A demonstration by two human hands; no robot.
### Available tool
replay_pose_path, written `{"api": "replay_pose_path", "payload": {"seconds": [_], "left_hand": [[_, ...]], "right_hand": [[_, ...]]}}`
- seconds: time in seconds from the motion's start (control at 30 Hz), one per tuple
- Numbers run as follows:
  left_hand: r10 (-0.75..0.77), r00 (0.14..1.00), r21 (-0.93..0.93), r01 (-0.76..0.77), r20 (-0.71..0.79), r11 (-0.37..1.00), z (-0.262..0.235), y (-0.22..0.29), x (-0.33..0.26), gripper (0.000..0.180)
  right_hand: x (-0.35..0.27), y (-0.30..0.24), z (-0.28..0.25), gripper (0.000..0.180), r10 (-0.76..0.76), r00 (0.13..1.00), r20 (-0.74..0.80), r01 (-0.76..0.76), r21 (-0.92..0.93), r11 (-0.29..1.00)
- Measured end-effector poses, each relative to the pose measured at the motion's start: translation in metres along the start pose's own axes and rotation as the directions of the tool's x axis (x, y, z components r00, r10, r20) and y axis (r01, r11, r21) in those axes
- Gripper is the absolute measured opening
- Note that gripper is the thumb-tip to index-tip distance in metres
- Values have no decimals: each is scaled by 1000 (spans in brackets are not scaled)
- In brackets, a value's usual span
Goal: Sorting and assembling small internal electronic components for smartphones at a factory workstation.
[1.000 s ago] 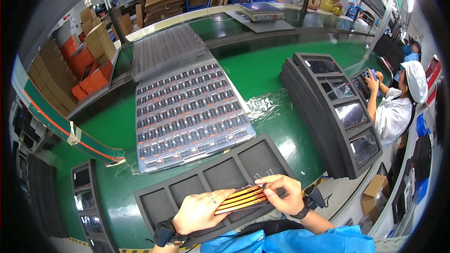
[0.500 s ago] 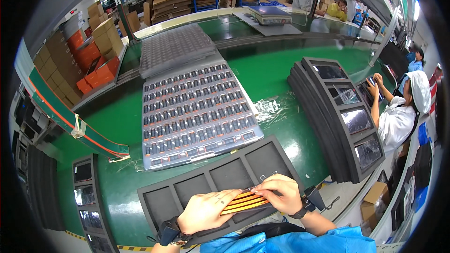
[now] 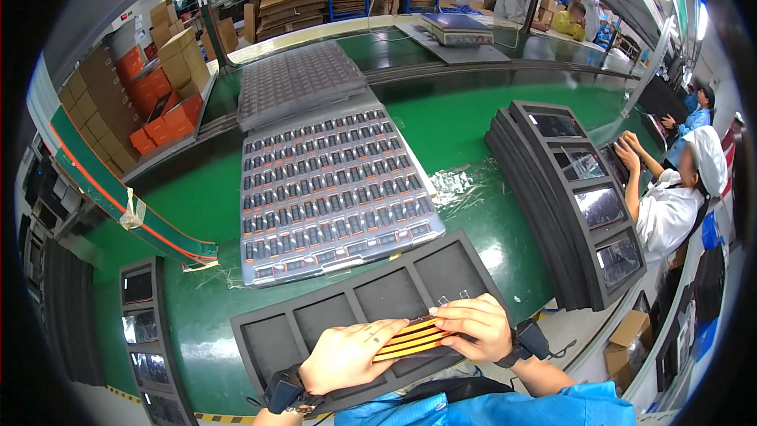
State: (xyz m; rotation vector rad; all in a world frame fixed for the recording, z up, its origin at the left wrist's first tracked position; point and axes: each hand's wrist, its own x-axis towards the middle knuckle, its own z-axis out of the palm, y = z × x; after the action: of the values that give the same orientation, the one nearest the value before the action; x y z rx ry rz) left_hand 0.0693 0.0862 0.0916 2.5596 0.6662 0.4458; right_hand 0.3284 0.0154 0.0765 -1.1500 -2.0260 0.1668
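A stack of thin orange-edged panels (image 3: 412, 341) is held above the near side of a black foam tray (image 3: 382, 301). The left hand (image 3: 343, 356) grips its left end, fingers laid along the top; the right hand (image 3: 479, 328) pinches the right end between thumb and bent fingers. The foam tray lies on the green tabletop (image 3: 441, 106). Just beyond sits a clear blister tray (image 3: 339, 199) of dark, orange-tipped pieces; to the right, stacked foam trays (image 3: 524, 209) bear glossy dark screens (image 3: 597, 207) in the top one.
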Motion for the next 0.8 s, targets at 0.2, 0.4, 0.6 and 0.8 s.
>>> {"api": "replay_pose_path", "payload": {"seconds": [0.2, 0.4, 0.6, 0.8], "left_hand": [[4, 1000, 6, -4, -2, 1000, -1, 1, 6, 50], [1, 1000, 37, -1, 1, 999, -1, 3, 4, 50], [8, 1000, 21, -8, 13, 1000, -2, 5, 7, 50], [0, 1000, 17, 0, 14, 1000, -1, 5, 4, 51]], "right_hand": [[-10, -2, -4, 22, 83, 995, 49, -78, -94, 993], [-7, 30, -29, 20, 369, 924, -102, -377, -78, 923], [-21, 60, -39, 28, 177, 905, 387, -47, -324, 945], [-9, 56, -38, 17, 241, 795, 556, 82, -493, 866]]}}
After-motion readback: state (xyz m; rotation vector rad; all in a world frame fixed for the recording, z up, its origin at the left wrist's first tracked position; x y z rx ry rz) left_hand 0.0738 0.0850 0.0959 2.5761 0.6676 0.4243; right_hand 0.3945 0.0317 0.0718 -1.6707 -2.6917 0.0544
